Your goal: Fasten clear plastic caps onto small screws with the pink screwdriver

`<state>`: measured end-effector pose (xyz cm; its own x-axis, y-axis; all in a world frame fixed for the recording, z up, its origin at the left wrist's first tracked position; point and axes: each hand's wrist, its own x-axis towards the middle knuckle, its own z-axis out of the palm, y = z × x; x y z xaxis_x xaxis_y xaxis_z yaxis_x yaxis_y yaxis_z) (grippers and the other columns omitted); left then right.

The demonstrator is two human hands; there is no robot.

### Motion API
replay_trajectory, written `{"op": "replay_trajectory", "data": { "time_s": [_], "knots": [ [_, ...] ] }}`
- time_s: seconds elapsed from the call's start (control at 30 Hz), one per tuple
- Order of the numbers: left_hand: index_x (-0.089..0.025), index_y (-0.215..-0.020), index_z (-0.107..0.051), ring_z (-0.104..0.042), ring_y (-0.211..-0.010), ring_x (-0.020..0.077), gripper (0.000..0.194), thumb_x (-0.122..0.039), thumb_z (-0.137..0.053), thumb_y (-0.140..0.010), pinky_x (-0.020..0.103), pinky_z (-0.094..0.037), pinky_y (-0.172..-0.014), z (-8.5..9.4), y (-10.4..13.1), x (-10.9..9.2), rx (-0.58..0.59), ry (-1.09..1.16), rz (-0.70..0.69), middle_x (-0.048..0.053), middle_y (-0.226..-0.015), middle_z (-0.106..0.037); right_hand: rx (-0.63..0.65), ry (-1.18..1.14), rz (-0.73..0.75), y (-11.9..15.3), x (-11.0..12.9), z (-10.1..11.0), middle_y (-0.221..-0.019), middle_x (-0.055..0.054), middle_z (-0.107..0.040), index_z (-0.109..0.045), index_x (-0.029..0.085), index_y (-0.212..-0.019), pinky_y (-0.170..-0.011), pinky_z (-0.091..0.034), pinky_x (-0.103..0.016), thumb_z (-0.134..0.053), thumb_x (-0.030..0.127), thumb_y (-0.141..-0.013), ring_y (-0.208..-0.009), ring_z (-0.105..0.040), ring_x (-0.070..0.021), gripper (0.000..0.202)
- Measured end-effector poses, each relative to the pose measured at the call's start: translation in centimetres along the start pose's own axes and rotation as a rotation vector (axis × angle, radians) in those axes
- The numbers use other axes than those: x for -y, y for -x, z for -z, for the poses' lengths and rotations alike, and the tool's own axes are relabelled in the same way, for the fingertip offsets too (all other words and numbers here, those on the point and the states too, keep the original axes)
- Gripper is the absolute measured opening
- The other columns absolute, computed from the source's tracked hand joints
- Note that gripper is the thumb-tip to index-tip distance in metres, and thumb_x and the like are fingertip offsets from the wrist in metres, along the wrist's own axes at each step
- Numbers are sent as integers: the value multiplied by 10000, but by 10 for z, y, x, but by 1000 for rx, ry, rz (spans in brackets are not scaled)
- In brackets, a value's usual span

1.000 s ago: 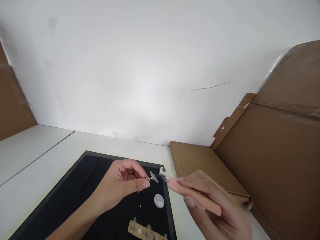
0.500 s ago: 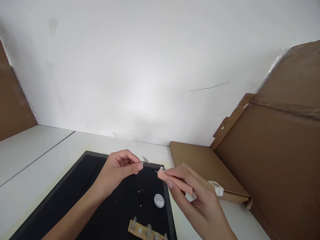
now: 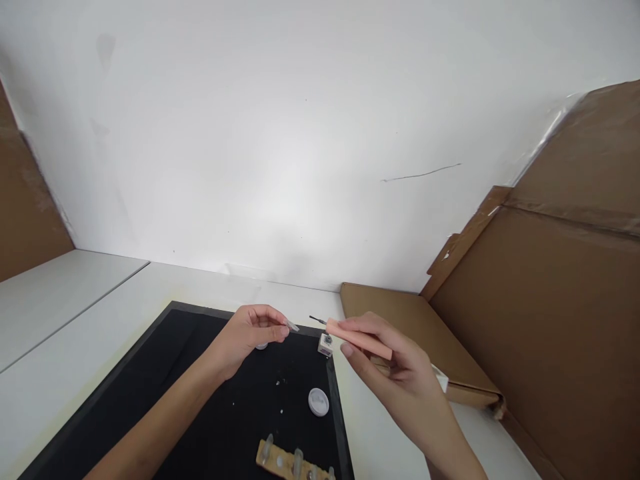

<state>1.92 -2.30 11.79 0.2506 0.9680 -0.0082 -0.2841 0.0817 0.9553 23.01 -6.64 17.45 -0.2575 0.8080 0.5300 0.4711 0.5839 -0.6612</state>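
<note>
My left hand [image 3: 255,337] is closed in a pinch on a small translucent false nail [image 3: 293,325], held above the black mat [image 3: 215,413]. My right hand [image 3: 395,367] grips the peach-coloured cap of a nail polish brush [image 3: 361,339] between thumb and fingers. Its thin dark bristle end points left, a short gap from the false nail and not touching it. Below the brush, at the mat's right edge, stands a small pale square bottle [image 3: 325,345] with a dark neck. At the near edge lies a tan strip [image 3: 280,460] with several translucent nail tips standing on it.
A round white lid [image 3: 319,402] lies on the mat's right side, with small white bits nearby. Part of another round white object [image 3: 261,346] shows behind my left hand. A flat cardboard box [image 3: 400,313] lies at the right. Cardboard panels and a white wall enclose the table.
My right hand has lifted the brush up and slightly right, uncovering the square bottle. My left hand has shifted slightly right, turning the false nail, and a round white object now shows behind it.
</note>
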Motion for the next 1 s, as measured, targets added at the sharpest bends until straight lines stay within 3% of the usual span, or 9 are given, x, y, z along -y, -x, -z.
{"op": "replay_trajectory", "data": {
  "time_s": [0.17,0.43,0.63,1.0],
  "knots": [
    [-163,-688,-700,-592,-643,113,186,-266,-831,-605,244,-431,-677,-2,0,-1,5,13,11,0,-671,-688,-32,-88,-115,-4,-9,-2,-763,-19,-649,-699,237,-867,-476,-427,-217,-626,335,-822,-592,-555,-126,129],
    [-167,-690,-712,-632,-712,137,183,-243,-841,-585,259,-450,-729,-3,1,-1,2,29,16,10,-717,-714,-2,-101,-163,-6,-10,-12,-702,-9,-638,-686,211,-868,-473,-438,-223,-619,335,-803,-518,-522,-112,155],
    [-172,-669,-715,-601,-632,113,170,-240,-844,-581,249,-450,-685,-6,4,-5,20,33,-2,-9,-641,-692,64,-120,-144,-6,-8,-18,-640,1,-664,-665,222,-897,-531,-479,-213,-556,293,-846,-609,-636,-143,140],
    [-159,-688,-715,-609,-628,127,177,-252,-838,-601,267,-458,-676,-7,4,-7,21,37,-22,3,-626,-691,71,-24,-51,-3,-5,-17,-635,0,-677,-654,206,-927,-536,-473,-220,-506,325,-909,-597,-643,-145,191]
  ]
}}
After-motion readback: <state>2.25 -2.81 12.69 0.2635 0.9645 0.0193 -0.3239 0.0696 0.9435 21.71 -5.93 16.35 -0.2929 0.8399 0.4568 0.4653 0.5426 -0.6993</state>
